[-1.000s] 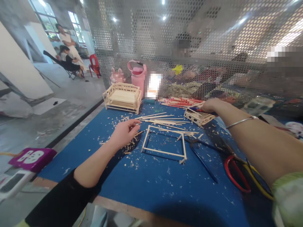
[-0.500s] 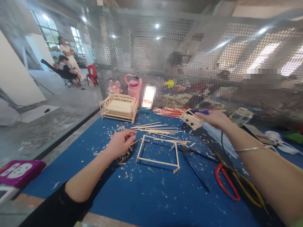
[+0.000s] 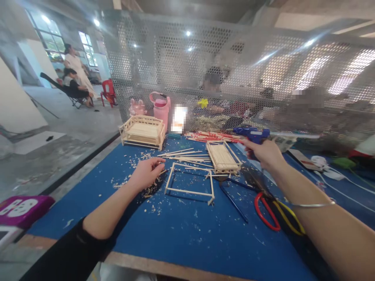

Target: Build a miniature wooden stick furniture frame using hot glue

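My right hand (image 3: pixel 268 156) is wrapped round the handle of a blue hot glue gun (image 3: pixel 253 134), a clear glue stick jutting from its back. Just left of the gun, a small slatted wooden tray-like piece (image 3: pixel 224 155) stands on the blue table. My left hand (image 3: pixel 148 171) rests on the tabletop among wood chips, fingers loosely curved, thumb apart, nothing held. Beside it stands a rectangular frame of thin sticks (image 3: pixel 189 192) on short legs. Loose wooden sticks (image 3: pixel 190 157) lie behind the frame.
At the back stand a finished-looking wooden model (image 3: pixel 143 130) with railings and a pink cup (image 3: pixel 161 111). Red-tipped sticks (image 3: pixel 205 136) lie along the perforated metal screen (image 3: pixel 175 70). Blue-handled pliers (image 3: pixel 234 203) and red-and-yellow-handled pliers (image 3: pixel 266 216) lie right. People are beyond the screen.
The slatted wooden piece, at my right hand before, now stands on the table further left. My right hand has taken the glue gun and lifted it. My left hand stays nearly still.
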Demonstrator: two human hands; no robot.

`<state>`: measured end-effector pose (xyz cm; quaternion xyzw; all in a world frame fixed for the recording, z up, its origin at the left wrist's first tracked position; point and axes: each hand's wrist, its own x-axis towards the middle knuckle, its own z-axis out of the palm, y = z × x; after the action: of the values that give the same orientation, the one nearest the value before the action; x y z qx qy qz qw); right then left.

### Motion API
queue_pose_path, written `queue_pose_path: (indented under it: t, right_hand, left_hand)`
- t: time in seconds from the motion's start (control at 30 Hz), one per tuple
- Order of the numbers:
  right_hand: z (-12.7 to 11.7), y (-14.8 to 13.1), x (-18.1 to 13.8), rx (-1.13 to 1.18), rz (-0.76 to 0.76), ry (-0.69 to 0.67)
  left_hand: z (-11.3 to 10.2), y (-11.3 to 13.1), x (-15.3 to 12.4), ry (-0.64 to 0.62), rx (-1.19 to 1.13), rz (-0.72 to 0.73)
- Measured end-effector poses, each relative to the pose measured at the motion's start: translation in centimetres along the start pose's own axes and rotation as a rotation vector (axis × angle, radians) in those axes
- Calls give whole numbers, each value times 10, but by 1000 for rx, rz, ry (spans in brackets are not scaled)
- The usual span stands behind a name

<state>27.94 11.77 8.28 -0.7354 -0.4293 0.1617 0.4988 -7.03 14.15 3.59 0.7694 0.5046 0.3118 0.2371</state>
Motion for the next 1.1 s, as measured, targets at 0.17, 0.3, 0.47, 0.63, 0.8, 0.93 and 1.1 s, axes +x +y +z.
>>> queue_pose_path:
  t: [0.17, 0.3, 0.47, 0.63, 0.8, 0.93, 1.1]
  right_hand:
    - [13, 17, -36, 124, 20, -215]
    - [25, 29, -39, 64, -14, -228]
    - [25, 26, 9, -16, -94, -64]
    - [28, 33, 43, -37, -110, -69]
    - [33, 48, 53, -36, -66, -94]
    - [22, 53, 55, 15, -37, -63]
    - [10, 60, 41, 148, 10, -111]
  left_hand:
    - [1, -1, 0, 2, 16, 13]
    - [2, -1, 0, -7, 20, 45]
    - [0, -1, 0, -1, -7, 39]
    - [2, -3, 1, -34, 2, 36]
    - [3, -5, 1, -56, 15, 35]
    - [2, -4, 1, -43, 10, 50]
    - [4, 1, 0, -56, 30, 61]
